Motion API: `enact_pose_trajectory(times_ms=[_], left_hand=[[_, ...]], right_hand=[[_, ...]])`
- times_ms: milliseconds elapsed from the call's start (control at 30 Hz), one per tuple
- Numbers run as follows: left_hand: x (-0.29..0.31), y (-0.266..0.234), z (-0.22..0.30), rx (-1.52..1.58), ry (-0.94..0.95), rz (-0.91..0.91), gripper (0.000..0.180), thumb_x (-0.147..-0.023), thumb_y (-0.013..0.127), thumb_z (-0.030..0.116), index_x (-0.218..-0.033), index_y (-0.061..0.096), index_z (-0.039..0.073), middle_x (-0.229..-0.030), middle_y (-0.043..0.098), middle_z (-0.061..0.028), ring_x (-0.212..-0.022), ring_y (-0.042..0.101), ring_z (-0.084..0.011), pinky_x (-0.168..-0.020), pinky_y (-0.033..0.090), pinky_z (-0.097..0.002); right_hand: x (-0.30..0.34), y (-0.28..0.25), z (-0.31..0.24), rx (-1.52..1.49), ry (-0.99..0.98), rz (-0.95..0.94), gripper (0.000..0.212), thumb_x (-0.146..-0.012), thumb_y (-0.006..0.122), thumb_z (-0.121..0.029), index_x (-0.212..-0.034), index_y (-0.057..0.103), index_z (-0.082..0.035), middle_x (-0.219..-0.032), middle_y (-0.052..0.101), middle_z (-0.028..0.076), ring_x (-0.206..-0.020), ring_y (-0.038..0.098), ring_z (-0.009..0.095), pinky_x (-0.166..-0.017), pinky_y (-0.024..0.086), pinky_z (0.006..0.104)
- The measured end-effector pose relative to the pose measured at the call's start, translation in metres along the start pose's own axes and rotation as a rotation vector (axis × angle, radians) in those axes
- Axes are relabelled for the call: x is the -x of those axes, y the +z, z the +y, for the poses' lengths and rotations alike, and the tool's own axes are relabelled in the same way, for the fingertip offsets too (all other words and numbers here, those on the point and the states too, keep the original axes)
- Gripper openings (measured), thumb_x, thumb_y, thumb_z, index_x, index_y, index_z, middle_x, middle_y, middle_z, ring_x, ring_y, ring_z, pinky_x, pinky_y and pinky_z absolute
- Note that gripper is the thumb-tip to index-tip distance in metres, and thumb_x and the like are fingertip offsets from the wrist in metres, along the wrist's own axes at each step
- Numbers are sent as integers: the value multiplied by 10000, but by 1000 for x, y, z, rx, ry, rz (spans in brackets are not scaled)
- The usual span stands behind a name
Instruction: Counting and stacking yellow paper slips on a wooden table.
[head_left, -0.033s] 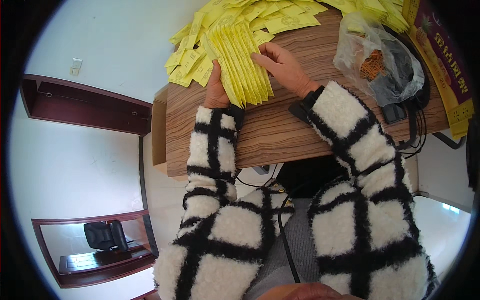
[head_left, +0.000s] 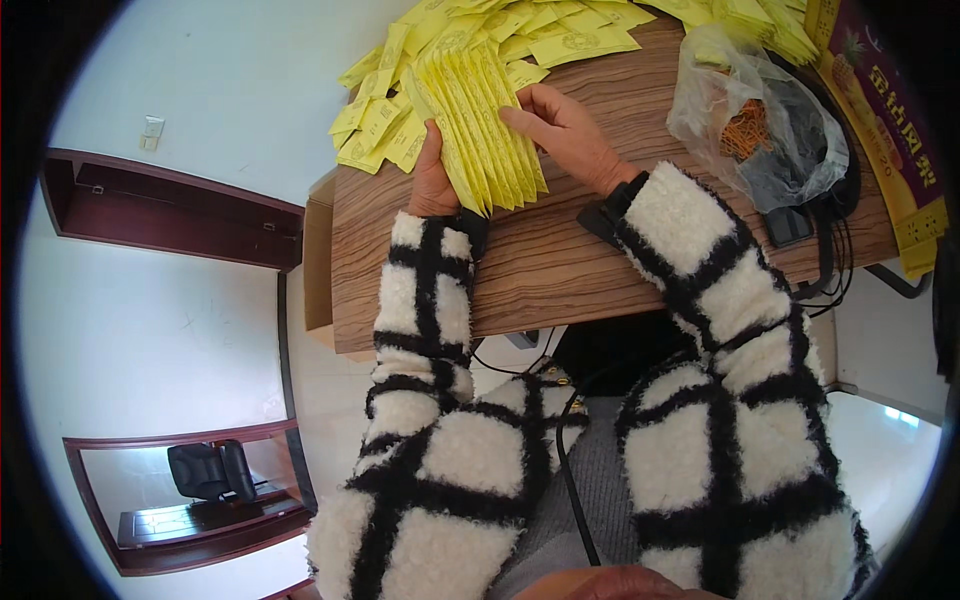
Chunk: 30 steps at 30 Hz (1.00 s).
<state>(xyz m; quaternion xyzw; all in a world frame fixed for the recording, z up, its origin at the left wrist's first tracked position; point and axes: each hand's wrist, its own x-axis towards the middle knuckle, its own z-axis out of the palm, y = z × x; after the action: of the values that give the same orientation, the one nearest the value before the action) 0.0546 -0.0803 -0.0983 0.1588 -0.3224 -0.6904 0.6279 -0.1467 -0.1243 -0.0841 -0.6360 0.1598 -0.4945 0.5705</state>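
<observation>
A fanned stack of yellow packets (head_left: pixel 478 135) is held up over the near part of the table, its edges overlapping like pleats. My left hand (head_left: pixel 432 178) grips the stack at its lower left, thumb along the side and the other fingers hidden behind. At the right edge of the same stack, my right hand (head_left: pixel 562 133) pinches with thumb and forefinger. Behind them spreads a loose heap of yellow packets (head_left: pixel 585 43), and some more lie to the left of my left hand.
On the right of the wood-grain table (head_left: pixel 620 100) lies a clear plastic bag (head_left: pixel 700 95) holding orange rubber bands (head_left: pixel 745 130). Next to it are a black device (head_left: pixel 790 227) and cables. A purple and yellow printed bag (head_left: pixel 885 130) stands at the far right. A cardboard box (head_left: pixel 319 250) adjoins the table's left side.
</observation>
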Motion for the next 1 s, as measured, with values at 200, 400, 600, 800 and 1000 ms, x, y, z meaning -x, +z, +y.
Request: enact_pose_trajectory(times_ms=[200,400,600,800,1000], left_hand=[[4,1,0,-50,11,32,616,-954,551,447,-1402,406,50,-1333,545,-150,-1189,567,-276,-990,498,-430],[7,0,2,-83,15,33,605,-956,557,431,-1404,405,53,-1340,540,-147,-1194,563,-270,-995,493,-428],[6,0,2,-91,12,92,600,-959,552,428,-1407,403,58,-1341,541,-143,-1195,562,-270,-998,491,-425],[6,0,1,-94,10,72,612,-958,553,430,-1419,389,63,-1358,527,-141,-1210,548,-275,-1017,473,-430],[6,-1,1,-121,17,55,615,-955,560,420,-1425,384,64,-1371,517,-142,-1227,533,-282,-1035,455,-436]], right_hand=[[-2,2,5,39,-46,-14,410,-834,764,-307,-1028,613,21,-814,606,-2,-709,530,53,-638,458,203],[-1,5,2,9,-28,4,383,-824,767,-248,-1033,606,30,-809,607,4,-716,541,56,-658,470,207],[-3,3,6,64,-43,3,360,-839,740,-244,-1022,598,30,-827,616,26,-721,556,74,-668,486,228],[-1,7,4,71,-49,3,430,-826,753,-318,-1031,592,23,-831,626,45,-720,574,93,-662,490,243],[2,7,-1,317,-42,30,615,-760,767,-502,-1036,595,20,-851,644,90,-747,613,152,-688,504,274]])
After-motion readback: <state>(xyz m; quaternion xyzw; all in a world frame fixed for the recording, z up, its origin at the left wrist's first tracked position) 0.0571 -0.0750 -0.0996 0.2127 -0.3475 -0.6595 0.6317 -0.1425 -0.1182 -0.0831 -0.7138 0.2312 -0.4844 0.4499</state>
